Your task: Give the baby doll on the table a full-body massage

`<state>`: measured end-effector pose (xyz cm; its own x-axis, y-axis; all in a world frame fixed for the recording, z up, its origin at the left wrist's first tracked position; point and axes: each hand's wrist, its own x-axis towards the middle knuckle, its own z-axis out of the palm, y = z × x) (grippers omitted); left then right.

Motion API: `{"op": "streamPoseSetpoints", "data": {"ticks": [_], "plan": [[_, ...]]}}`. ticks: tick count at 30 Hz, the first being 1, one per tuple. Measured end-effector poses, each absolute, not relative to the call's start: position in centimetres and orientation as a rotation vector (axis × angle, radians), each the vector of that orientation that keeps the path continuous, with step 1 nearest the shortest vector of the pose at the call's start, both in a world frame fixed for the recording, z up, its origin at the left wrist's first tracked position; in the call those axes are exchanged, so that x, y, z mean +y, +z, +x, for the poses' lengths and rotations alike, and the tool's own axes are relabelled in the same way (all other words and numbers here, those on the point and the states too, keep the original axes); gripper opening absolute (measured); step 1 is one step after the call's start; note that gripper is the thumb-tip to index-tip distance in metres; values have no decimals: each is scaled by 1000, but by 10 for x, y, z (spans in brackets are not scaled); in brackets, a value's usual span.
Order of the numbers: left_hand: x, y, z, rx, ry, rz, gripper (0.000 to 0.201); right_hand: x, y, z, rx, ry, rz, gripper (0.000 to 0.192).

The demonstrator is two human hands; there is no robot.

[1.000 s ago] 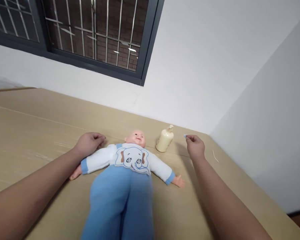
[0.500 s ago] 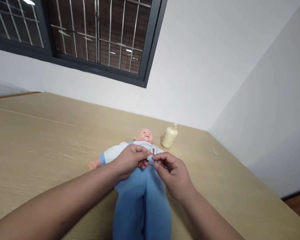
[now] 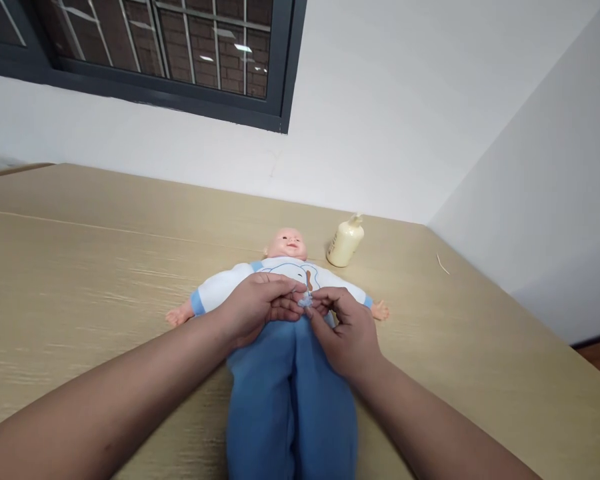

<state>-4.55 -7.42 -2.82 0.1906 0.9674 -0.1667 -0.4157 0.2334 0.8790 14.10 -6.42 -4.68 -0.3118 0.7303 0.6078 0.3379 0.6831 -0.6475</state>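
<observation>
Doll (image 3: 280,373) in blue trousers and a white top with an elephant print lies on its back on the wooden table (image 3: 80,267), directly under both hands, its head pointing away from them and its legs running back between the forearms. Left hand (image 3: 257,310) rests on the doll's belly, fingers curled and drawn together at the hem of the top. Right hand (image 3: 347,337) sits just beside it on the waist, its fingertips meeting those of the left and pinched with them on a small pale blue bit (image 3: 306,301) at the middle of the hem; what that bit is cannot be told. Beyond the right hand, near the doll's head, a cream pump bottle (image 3: 346,241) lies tilted on the table. Farther right of that hand, well apart, lies a thin pale stick (image 3: 443,264).
</observation>
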Motion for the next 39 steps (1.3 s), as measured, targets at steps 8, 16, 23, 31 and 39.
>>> {"op": "streamPoseSetpoints", "data": {"ticks": [8, 16, 23, 31, 39], "plan": [[-79, -27, -45, 889, 1062, 990, 30, -66, -44, 136, -1983, 337, -808, 33], [-88, -30, -32, 1093, 1194, 1177, 47, -63, -43, 138, -2055, 331, -888, 29], [-97, -29, -28, 1176, 1241, 1273, 51, -61, -41, 140, -2093, 333, -818, 22], [-93, -33, -31, 1098, 1241, 1120, 48, -13, -35, 186, -1823, 293, -1097, 16], [-86, -46, -49, 1326, 1531, 1354, 23, 62, -58, 270, -1630, 221, -1805, 29]]}}
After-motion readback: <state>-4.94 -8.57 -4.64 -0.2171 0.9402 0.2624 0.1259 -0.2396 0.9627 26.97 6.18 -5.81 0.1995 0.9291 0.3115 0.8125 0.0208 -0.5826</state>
